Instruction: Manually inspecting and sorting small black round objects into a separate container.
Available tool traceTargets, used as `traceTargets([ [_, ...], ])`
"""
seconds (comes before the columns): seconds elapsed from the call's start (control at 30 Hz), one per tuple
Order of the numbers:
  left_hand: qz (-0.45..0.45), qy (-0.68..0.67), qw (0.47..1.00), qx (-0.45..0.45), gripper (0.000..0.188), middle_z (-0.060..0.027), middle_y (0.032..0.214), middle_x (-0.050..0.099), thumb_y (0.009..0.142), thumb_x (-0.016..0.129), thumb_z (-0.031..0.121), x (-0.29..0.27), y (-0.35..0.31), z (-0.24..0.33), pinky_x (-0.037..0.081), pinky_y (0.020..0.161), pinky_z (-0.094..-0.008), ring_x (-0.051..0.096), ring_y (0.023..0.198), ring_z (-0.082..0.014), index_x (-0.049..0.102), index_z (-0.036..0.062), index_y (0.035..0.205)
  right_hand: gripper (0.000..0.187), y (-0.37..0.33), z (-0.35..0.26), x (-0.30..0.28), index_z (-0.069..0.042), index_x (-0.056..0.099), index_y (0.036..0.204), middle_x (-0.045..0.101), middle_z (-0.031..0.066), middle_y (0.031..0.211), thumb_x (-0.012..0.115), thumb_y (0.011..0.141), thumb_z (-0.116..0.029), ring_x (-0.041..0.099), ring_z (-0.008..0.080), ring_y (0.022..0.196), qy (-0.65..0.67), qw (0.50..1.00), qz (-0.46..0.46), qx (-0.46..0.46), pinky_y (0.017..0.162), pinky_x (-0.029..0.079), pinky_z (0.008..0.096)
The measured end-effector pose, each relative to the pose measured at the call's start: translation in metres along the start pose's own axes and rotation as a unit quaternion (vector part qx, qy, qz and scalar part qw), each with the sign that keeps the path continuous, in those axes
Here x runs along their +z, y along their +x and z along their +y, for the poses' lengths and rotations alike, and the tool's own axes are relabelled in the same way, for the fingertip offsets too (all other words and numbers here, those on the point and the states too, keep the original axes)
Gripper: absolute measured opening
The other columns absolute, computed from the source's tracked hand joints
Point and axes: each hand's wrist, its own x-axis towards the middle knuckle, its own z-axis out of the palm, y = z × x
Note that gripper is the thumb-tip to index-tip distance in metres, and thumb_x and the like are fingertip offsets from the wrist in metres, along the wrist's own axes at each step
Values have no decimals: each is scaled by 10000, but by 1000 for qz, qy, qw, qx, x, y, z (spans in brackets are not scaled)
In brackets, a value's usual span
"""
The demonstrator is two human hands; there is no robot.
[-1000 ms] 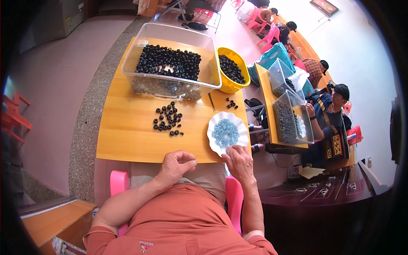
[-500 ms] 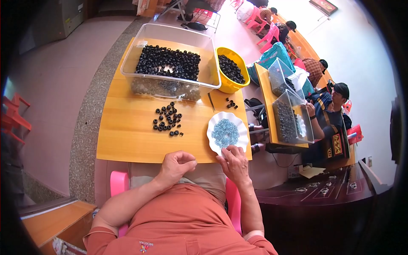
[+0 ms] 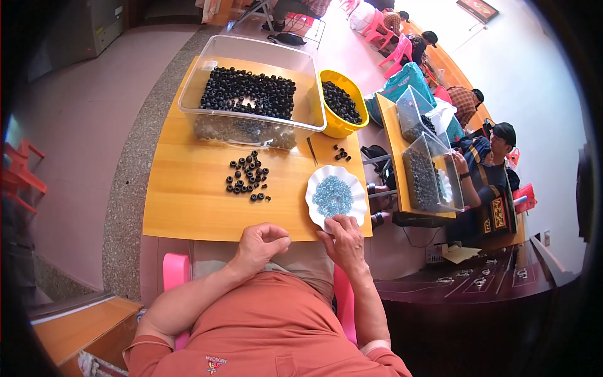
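Observation:
My left hand [image 3: 260, 246] is at the table's front edge, thumb and fingers pinched together; anything between them is too small to make out. To its right, my right hand [image 3: 344, 242] rests with bent fingers at the near rim of a white scalloped plate [image 3: 360, 212]. What its fingertips hold, if anything, is hidden. Small pale-blue clear pieces [image 3: 333, 196] lie in the plate. Loose black bead-like pieces with holes [image 3: 248, 173] are scattered on the wooden table [image 3: 188, 207], ahead of my left hand.
Behind them stands a clear plastic bin [image 3: 308, 94] of black pieces, next to a yellow bowl [image 3: 342, 129] of more. Tweezers [image 3: 312, 151] and a few dark pieces [image 3: 342, 152] lie beyond the plate. At right, another person [image 3: 496, 157] sits by a table with clear bins [image 3: 433, 179].
My right hand has shifted slightly left along the plate's near rim. The left hand stays put. At the neighbouring table, the other person's hand has moved slightly.

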Motion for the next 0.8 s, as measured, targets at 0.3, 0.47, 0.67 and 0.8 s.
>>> traceTargets([
  [0.3,5,-18,1000,-1,134,-49,883,668,876,702,46,0,0,-2,548,719,-243,638,771,-105,639,-9,981,395,3,1,5,-24,644,1059,618,126,1043,793,740,-204,584,328,935,-13,1000,-2,17,792,484,420],
  [0.47,7,-14,1000,-8,125,-43,881,667,876,701,39,1,0,-1,544,714,-235,638,767,-102,640,-1,977,420,6,0,1,-24,651,1055,622,127,1047,805,728,-239,584,330,937,-16,999,13,25,793,485,423],
  [0.67,6,-19,1000,-9,119,-42,879,666,877,700,38,1,0,-2,543,713,-234,638,764,-101,639,2,973,429,10,-1,-1,-24,664,1042,633,122,1046,812,716,-259,586,330,940,-24,999,-8,26,795,492,422],
  [0.8,4,-14,1000,-8,122,-42,880,665,877,700,38,1,0,-1,543,713,-234,638,766,-103,638,1,975,403,8,0,0,-31,671,1029,634,106,1046,811,717,-245,586,320,939,-17,1000,-5,20,795,494,417],
])
